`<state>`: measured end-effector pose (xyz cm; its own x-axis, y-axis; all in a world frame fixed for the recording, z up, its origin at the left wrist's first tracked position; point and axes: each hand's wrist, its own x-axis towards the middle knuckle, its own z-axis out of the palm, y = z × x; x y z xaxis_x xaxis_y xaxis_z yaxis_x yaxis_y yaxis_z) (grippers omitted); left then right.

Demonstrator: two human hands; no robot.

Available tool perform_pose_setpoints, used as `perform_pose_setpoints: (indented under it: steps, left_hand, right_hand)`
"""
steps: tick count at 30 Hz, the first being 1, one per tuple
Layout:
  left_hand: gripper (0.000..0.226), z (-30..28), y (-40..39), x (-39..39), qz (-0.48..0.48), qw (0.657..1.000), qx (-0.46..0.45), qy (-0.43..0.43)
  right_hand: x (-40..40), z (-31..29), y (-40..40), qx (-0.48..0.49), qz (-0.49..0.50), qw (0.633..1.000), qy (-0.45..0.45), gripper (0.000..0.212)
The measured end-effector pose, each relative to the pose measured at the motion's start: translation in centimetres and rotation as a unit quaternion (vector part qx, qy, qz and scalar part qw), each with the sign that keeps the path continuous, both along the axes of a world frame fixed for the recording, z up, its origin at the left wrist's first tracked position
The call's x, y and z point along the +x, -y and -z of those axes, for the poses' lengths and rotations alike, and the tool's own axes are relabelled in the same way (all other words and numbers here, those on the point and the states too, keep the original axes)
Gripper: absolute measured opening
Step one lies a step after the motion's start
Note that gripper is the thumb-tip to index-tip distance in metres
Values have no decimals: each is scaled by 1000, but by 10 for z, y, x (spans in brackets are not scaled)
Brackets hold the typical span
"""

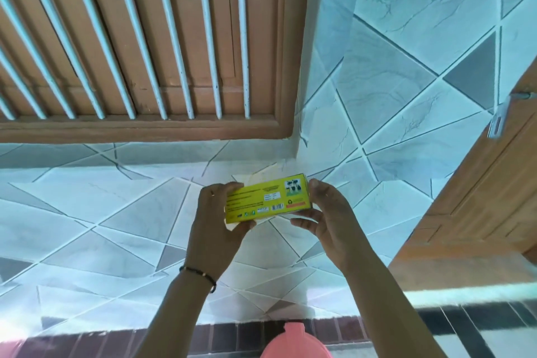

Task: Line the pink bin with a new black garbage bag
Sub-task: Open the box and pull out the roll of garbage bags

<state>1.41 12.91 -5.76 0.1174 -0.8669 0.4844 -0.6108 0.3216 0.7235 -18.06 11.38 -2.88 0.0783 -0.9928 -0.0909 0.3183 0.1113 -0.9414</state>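
Both hands grip the yellow box: left hand and right hand clamp its ends. Its long axis runs sideways, right end slightly higher. The pink bin sits well below.

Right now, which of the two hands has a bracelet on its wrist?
The left hand, holding the left end of the yellow box, has a dark beaded bracelet. The right hand has a bare wrist.
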Motion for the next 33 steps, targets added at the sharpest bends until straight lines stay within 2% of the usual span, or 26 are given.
perform_pose_setpoints:
  steps: [3,10,14,17,20,22,24,26,30,33]
  left_hand:
    - [66,9,-20,-3,-12,1000,-24,-11]
    - [62,25,-47,-19,11,998,23,-63]
    - [73,23,-55,-30,21,982,68,-173]
    - [74,17,-56,-42,21,945,107,-308]
    - [72,15,-57,-52,28,903,123,-411]
    - [77,15,-60,-59,57,845,138,-514]
    - [67,14,-60,-64,65,799,128,-584]
    - [56,11,-59,-66,50,793,111,-596]
    - [44,11,-58,-65,32,789,108,-603]
    - [51,13,-58,-58,31,758,118,-640]
  right_hand:
    - [-1,4,-12,-19,4,1000,-22,27]
    - [-13,6,-38,-38,2,994,-98,44]
    - [-15,8,-34,-20,37,993,-113,25]
    - [-14,13,-33,-40,50,988,-137,15]
    - [-13,21,-35,-77,49,978,-186,19]
    - [-11,27,-38,-117,45,960,-251,31]
    - [-10,33,-42,-155,35,935,-317,37]
    - [-8,38,-44,-166,23,928,-333,37]
    - [-7,40,-43,-148,16,955,-257,30]
    - [-17,34,-37,-110,57,973,-195,22]
